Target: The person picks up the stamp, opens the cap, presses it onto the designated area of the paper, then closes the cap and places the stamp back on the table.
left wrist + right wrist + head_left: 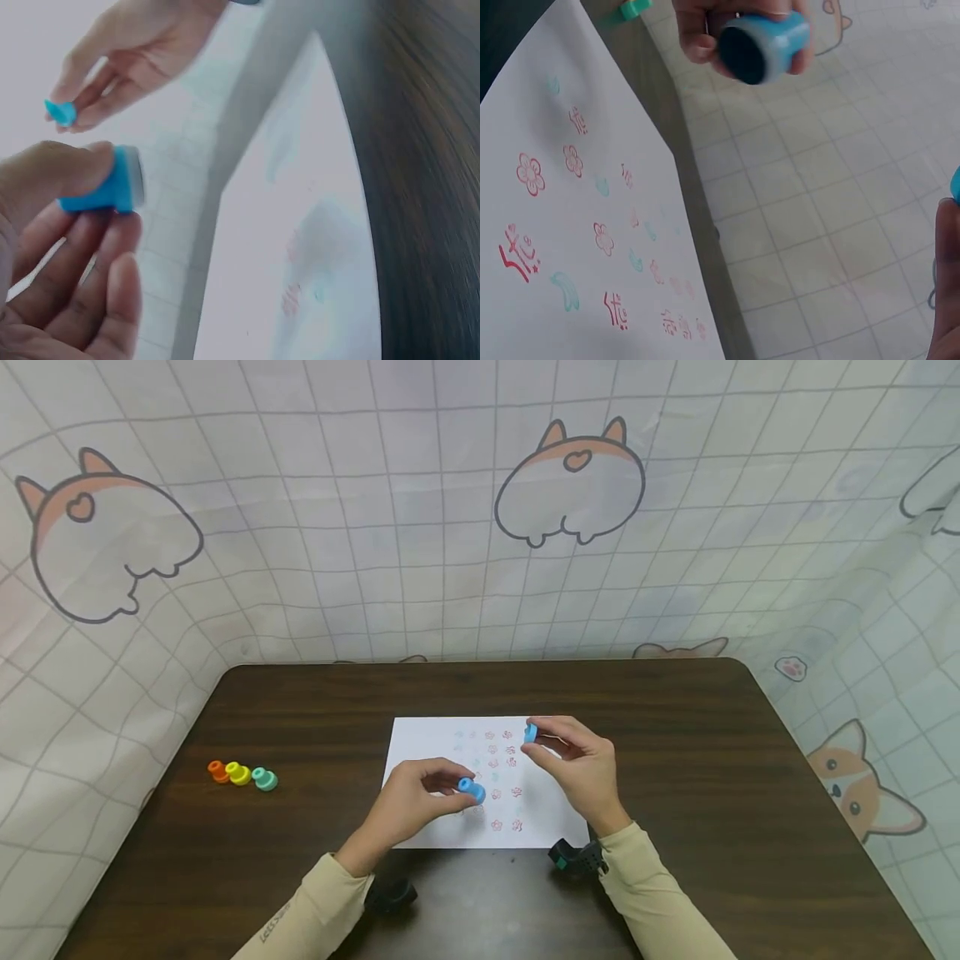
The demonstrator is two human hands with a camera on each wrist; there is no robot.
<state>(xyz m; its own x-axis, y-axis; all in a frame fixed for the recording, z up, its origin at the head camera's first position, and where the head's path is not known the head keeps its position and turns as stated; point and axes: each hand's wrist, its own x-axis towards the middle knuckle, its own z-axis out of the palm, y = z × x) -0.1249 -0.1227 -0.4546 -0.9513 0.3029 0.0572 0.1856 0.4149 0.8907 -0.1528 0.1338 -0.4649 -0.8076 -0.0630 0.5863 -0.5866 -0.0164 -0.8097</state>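
Observation:
Over the white paper (427, 743), my left hand (412, 797) pinches a small blue stamp (472, 790) between thumb and fingers. The stamp's dark round face shows in the right wrist view, where the stamp (769, 46) is tilted toward the camera. My right hand (581, 768) holds a small blue cap (530, 732) by its fingertips, above the paper's right part. Stamp and cap are apart from each other. Rows of red and pale blue-green prints, including flowers (531, 174) and a curved shape (566, 291), mark the sheet.
An orange stamp (218, 772), a yellow stamp (238, 773) and a teal stamp (264, 778) stand close together on the left side of the dark wooden table (315, 693). Behind the table hangs a white checked cloth (337, 527) with animal drawings.

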